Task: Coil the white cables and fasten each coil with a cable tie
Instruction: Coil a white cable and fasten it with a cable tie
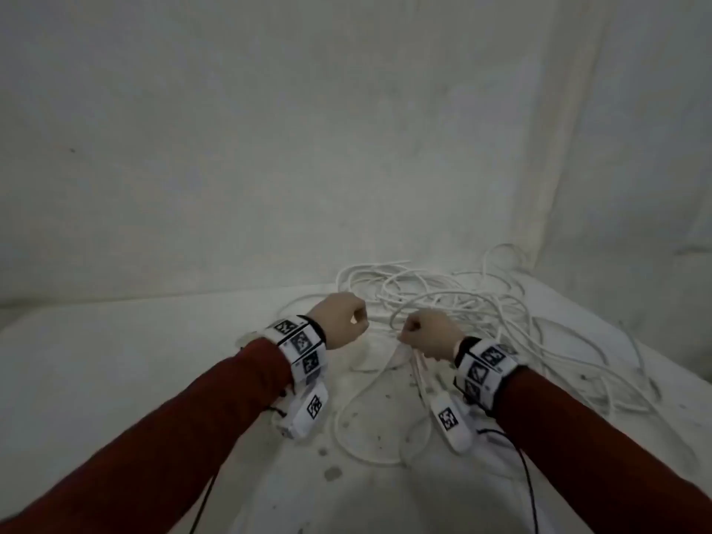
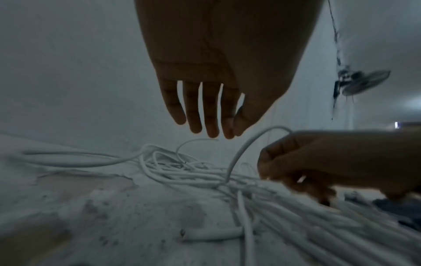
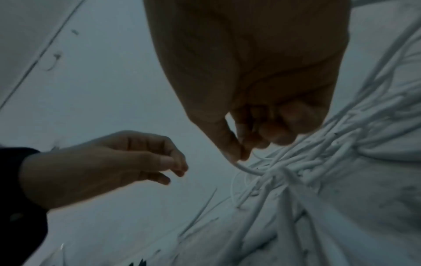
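Cable is pinched in my right hand, thumb and fingers curled on it, one strand arcing up out of the grip. My left hand holds nothing, fingers relaxed, just beside the right. That strand runs straight down into the tangle on the bench, right behind both hands. Guessing the trouble: pull now and the whole heap drags or knots tighter, since strands cross everywhere. No coil yet, and I can't spot a tie.

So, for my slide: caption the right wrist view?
Right hand pinches a white cable from the tangle while left hand hovers empty.
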A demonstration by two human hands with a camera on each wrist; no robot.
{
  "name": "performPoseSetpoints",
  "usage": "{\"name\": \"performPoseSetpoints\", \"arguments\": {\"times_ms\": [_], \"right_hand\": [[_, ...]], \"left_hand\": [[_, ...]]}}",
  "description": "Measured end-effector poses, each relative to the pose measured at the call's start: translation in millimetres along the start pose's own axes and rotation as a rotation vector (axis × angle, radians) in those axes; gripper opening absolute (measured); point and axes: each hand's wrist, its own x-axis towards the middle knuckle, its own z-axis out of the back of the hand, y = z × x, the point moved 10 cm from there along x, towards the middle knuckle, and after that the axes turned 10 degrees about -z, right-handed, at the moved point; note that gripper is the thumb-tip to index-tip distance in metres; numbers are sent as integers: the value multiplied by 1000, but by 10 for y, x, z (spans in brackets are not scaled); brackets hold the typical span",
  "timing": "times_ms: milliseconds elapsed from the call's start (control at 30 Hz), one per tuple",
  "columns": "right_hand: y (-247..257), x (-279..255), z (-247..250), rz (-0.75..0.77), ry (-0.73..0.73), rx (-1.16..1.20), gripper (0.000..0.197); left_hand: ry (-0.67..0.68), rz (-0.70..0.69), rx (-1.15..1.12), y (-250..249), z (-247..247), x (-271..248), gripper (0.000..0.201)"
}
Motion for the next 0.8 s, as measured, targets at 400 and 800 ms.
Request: {"name": "performPoseSetpoints", "arguments": {"times_ms": [400,800], "right_hand": [[71,-458,1127,248,-616,142,20],[-272,-90,1051,93,-246,148,18]], "left_hand": [[-121,-90,-565,-439,-183,684,27],[-769,-23,-765,209,1382,328,30]]}}
